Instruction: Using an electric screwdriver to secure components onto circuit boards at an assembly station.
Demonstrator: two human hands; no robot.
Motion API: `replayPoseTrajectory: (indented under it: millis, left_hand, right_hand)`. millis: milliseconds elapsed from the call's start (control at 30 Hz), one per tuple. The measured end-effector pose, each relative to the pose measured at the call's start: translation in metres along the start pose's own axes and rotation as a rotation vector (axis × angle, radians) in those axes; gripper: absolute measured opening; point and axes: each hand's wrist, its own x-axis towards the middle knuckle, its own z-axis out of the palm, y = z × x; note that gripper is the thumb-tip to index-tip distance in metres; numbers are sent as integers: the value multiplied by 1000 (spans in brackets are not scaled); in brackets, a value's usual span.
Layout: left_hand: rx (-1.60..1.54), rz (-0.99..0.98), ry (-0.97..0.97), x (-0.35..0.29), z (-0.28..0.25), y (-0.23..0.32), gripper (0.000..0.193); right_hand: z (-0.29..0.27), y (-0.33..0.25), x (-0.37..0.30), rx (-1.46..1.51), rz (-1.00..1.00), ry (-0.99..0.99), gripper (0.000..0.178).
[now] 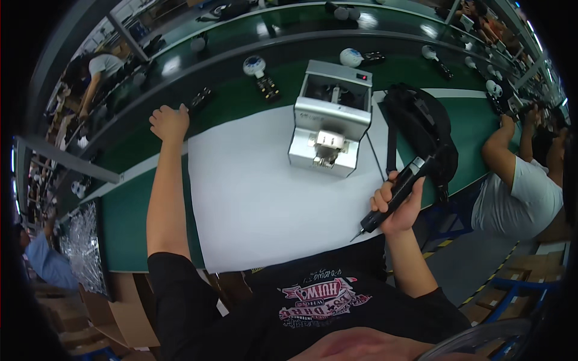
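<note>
My right hand (400, 203) is wrapped around a black electric screwdriver (394, 195), its thin bit pointing down and left over the white sheet's right front edge. My left arm stretches forward to the conveyor. There my left hand (170, 124) hovers at the near edge of the belt, fingers loosely bent with the thumb apart, and nothing shows in it. Just right of it lies a small dark part (200, 97). A silver screw feeder (332, 117) with a small red display stands on the white sheet (247, 192), between my hands and farther back.
On the green conveyor (229, 102) lie white ball-shaped devices with black bases, one (255, 66) left of the feeder and another (351, 57) behind it. A black bag (421, 129) rests right of the feeder. Plastic wrap (84, 246) lies far left. A co-worker (512, 186) sits at right.
</note>
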Motion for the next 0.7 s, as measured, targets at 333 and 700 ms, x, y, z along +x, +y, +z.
replayPoseTrajectory:
  millis: [333,700]
  left_hand:
    - [-730,400,-138,30,104,153,85]
    - [-1077,436,-81,4,20,79,58]
  right_hand:
    - [-8,0,2,42,12,52,68]
    - [-6,-10,1,82,60,40,70]
